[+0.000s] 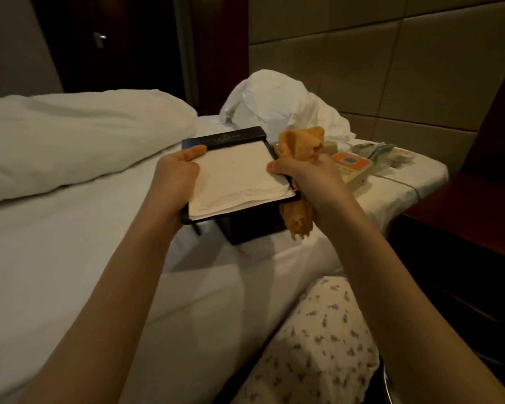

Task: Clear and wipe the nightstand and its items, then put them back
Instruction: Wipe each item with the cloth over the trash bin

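Observation:
A black notepad holder (pixel 225 138) with white paper sheets (pixel 236 176) is held above the bed. My left hand (pixel 175 176) grips its left edge, thumb lying on the paper. My right hand (pixel 306 179) grips the right edge together with an orange cloth (pixel 299 144), which bunches above and hangs below the hand. A black box (pixel 254 228) sits on the bed right under the holder. The dark wooden nightstand (pixel 464 217) stands at the right.
On the bed's corner lie an orange-and-cream phone-like device (pixel 353 167), small packets (pixel 382 150) and a crumpled white pillow (pixel 277 103). A white duvet (pixel 70 135) is piled at the left. My knee in patterned fabric (pixel 318 339) is at the bottom.

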{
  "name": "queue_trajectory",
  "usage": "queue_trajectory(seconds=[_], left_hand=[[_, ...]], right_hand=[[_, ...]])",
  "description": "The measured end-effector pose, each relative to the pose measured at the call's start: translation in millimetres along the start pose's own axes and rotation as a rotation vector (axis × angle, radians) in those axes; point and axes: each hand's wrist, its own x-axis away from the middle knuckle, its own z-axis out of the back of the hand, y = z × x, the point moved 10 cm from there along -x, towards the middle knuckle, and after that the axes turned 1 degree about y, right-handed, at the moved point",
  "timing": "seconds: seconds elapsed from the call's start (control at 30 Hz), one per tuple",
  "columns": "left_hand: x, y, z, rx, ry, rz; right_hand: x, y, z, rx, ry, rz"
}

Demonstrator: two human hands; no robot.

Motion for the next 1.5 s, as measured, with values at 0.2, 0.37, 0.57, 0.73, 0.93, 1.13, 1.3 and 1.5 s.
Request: queue_trajectory(seconds=[0.2,0.37,0.57,0.73,0.93,1.13,1.3,1.5], left_hand=[[-1.8,-23.3,81.9,-0.198,0.111,0.056],[-2.1,-55.5,118.2,-0.283,0.119,0.154],[1.5,-86.7,134.6,-0.292,0.202,0.258],[-0.3,-102.6,130.0,-0.467,0.166,0.293],[7.8,-103.3,119.0,-0.925,0.099,0.292],[19.0,-49.5,79.9,-0.724,0.166,-0.074],[31.9,-19.9,35.0,-0.206,-0.049,-0.117],[45.0,-11.4,-34.4,0.076,-0.281,-0.027]], right_hand=[[2.2,17.3,-85.5,0.156,-0.187,0.003],[14.9,28.5,-128.7,0.467,-0.221,0.146],[18.4,48.3,-156.1,0.712,-0.309,0.233],[12.1,61.2,-147.5,0.744,-0.27,0.216],[12.0,51.0,-141.2,0.582,-0.28,0.189],[22.9,33.5,-139.1,0.283,-0.376,0.074],[25.7,26.3,-105.8,0.043,-0.428,-0.042],[28.6,23.6,-19.5,-0.23,-0.243,-0.135]])
